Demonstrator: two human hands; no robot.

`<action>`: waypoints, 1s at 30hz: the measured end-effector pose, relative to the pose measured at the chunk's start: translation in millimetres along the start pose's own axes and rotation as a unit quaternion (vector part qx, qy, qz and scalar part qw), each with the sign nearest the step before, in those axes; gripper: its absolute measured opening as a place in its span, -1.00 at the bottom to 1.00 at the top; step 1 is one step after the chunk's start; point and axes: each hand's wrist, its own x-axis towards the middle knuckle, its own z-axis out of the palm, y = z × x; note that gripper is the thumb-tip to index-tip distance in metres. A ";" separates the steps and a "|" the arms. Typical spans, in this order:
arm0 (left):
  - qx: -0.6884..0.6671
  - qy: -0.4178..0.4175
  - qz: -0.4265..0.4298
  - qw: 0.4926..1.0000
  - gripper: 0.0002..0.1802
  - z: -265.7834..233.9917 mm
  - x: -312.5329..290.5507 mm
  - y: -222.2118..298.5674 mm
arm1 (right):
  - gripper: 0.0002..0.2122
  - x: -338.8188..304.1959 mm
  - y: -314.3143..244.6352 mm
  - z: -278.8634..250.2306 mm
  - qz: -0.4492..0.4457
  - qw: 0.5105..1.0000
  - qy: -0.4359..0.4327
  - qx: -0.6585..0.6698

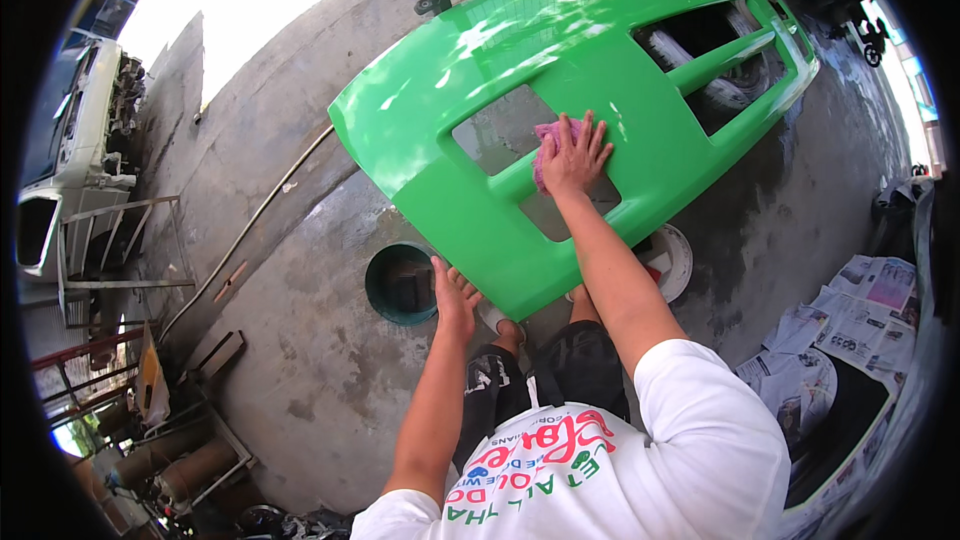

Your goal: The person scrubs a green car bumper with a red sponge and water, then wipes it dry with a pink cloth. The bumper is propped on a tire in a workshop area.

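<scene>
**On the green panel: cloth under right hand**

Right hand (574, 157) lies flat, fingers spread, pressing a pink cloth (549, 143) onto the green body panel (520, 30), between its openings. Left hand (455, 295) grips the panel's lower edge, fingers curled around it. Dark bucket (399, 283) sits on the concrete floor (300, 360) just beside.

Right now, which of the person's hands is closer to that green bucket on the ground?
Left. The left hand grips the green panel's lower edge right beside the green bucket; the right hand presses a pink cloth higher on the panel.
</scene>
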 end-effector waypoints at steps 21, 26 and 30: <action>-0.182 -0.067 0.003 0.981 0.08 -30.2 10.5 0.9 | -0.47 -192.4 -72.5 -60.2 -0.243 0.929 -0.163 0.227; -0.120 0.057 -0.012 0.991 0.11 21.7 -12.6 2.8 | -0.42 -170.5 40.9 -94.9 -0.030 0.992 -0.102 0.070; -0.030 0.069 0.018 0.997 0.03 17.3 6.9 -13.6 | -0.38 -112.3 113.2 -90.0 0.080 0.995 -0.041 0.029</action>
